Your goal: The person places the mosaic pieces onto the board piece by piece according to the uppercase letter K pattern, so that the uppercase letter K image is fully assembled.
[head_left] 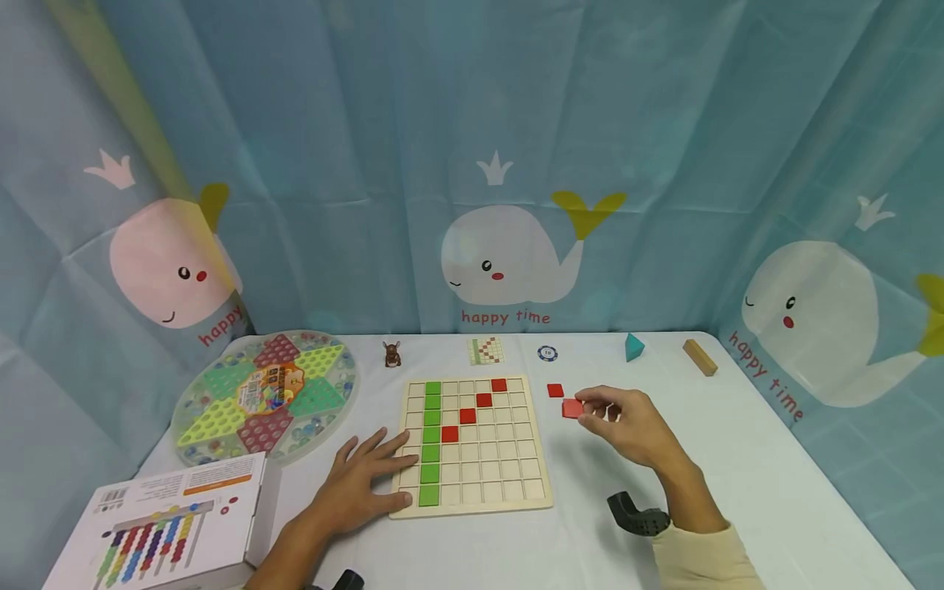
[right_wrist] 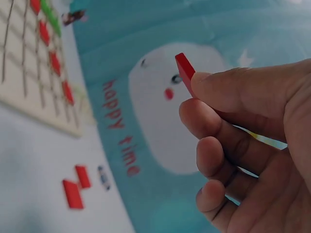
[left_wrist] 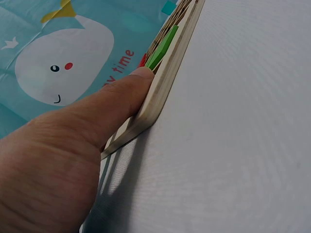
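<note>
A wooden grid board lies at the table's centre, with a column of green tiles on its left and a diagonal of red tiles. My left hand lies flat with straight fingers, touching the board's left edge beside a green tile. Right of the board, my right hand pinches a red tile between thumb and forefinger; the right wrist view shows it raised. Loose red tiles lie on the table, one just beyond the hand.
A round Chinese checkers board sits at the left, and a printed box at the near left. Along the back stand a brown figurine, a pattern card, a chip, a teal pyramid and a wooden block.
</note>
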A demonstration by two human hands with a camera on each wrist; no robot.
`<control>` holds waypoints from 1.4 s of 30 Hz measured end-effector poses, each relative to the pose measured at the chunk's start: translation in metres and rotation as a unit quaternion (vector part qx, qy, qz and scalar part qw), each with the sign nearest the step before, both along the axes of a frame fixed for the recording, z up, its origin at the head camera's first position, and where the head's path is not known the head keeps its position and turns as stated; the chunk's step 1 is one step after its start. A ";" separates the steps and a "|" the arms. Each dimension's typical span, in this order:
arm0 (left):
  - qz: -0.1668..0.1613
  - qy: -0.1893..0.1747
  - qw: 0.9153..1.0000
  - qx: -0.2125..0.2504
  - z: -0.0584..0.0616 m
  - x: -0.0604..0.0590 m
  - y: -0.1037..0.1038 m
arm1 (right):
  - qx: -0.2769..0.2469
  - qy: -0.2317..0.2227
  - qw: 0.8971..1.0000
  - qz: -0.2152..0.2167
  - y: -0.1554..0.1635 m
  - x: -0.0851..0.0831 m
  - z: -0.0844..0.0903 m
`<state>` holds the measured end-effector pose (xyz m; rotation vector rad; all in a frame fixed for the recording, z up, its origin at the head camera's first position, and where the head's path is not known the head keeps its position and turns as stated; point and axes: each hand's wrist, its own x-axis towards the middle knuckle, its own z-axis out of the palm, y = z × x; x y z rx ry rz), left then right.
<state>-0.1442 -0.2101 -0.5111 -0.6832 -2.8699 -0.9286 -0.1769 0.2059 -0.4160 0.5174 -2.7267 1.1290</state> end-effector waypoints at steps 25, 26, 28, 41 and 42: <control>0.000 0.001 1.000 -0.001 -0.003 -0.001 -0.002 | -0.093 0.039 0.991 0.085 -0.086 0.002 0.008; 0.000 -0.001 1.000 -0.001 -0.003 -0.001 -0.002 | -0.097 0.031 0.991 0.087 -0.091 0.000 0.004; -0.001 -0.004 1.000 -0.001 -0.003 -0.001 -0.001 | -0.104 0.015 0.991 0.087 -0.100 -0.001 -0.003; -0.001 -0.002 1.000 -0.006 -0.003 -0.002 -0.002 | -0.072 -0.043 0.993 0.088 -0.125 -0.012 -0.052; -0.001 -0.002 1.000 -0.007 -0.002 -0.002 -0.002 | -0.068 -0.046 0.993 0.090 -0.125 -0.013 -0.054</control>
